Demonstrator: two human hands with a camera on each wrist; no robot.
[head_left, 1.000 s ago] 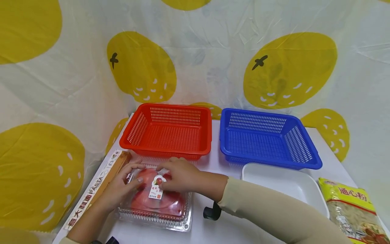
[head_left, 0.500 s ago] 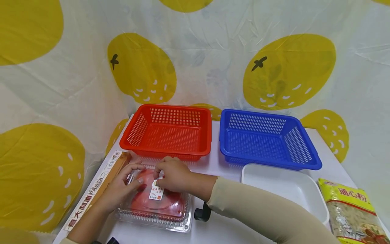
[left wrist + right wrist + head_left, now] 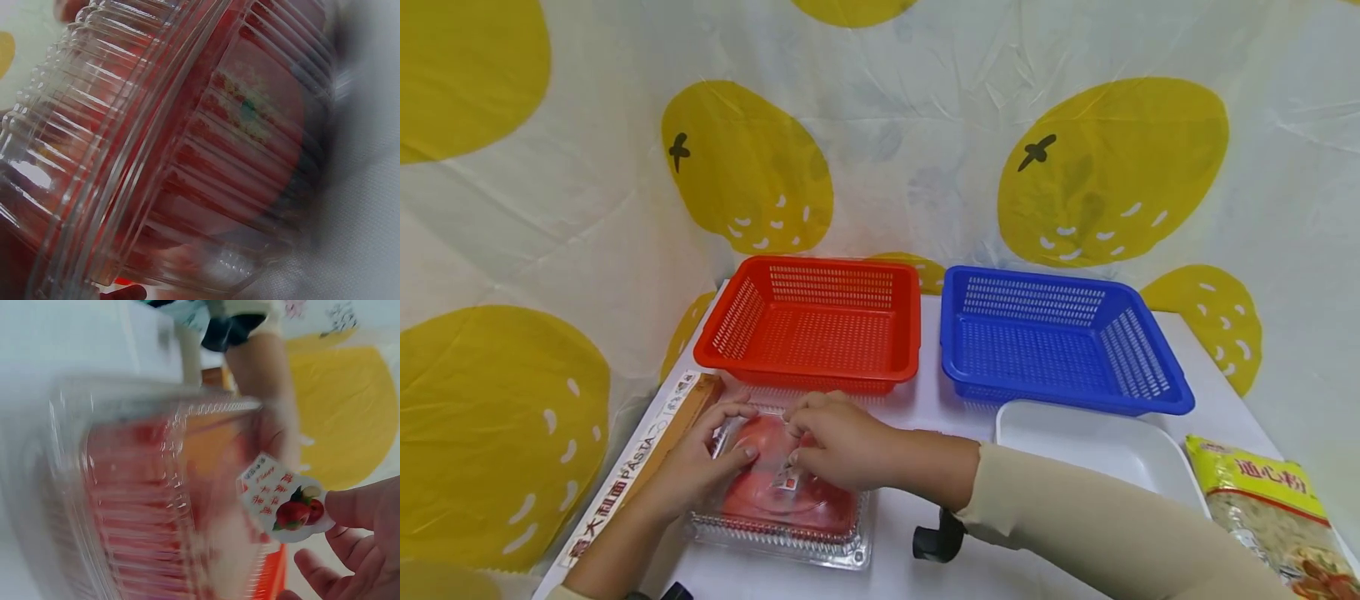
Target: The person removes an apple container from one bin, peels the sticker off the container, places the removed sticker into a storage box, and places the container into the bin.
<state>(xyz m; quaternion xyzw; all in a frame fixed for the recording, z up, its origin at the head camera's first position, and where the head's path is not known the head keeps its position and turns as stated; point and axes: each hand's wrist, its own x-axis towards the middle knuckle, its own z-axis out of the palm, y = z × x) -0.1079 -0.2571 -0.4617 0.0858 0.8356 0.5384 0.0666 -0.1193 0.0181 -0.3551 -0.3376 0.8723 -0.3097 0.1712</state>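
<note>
A clear plastic box point(image 3: 775, 546) of red apples point(image 3: 269, 125) lies on the table at front left. My left hand point(image 3: 696, 458) holds its left side, fingers bent at the far edge and thumb on the lid. Above the lid, my right hand point(image 3: 846, 437) pinches a white label point(image 3: 281, 500) with printed apples between thumb and forefinger. The right wrist view shows the label's printed apple end raised in the fingers; whether its other end still touches the lid I cannot tell. From overhead the label is mostly hidden or blurred.
Behind the box stand a red basket point(image 3: 808, 368) and a blue basket point(image 3: 1067, 402). To the right are a white tray point(image 3: 1097, 442) and a yellow-topped pasta bag point(image 3: 1262, 492). A long pasta box point(image 3: 640, 467) lies along the left edge.
My right hand first moved a little left over the label, then back right, lifting the label's far end and tilting it up. My left hand has stayed on the box.
</note>
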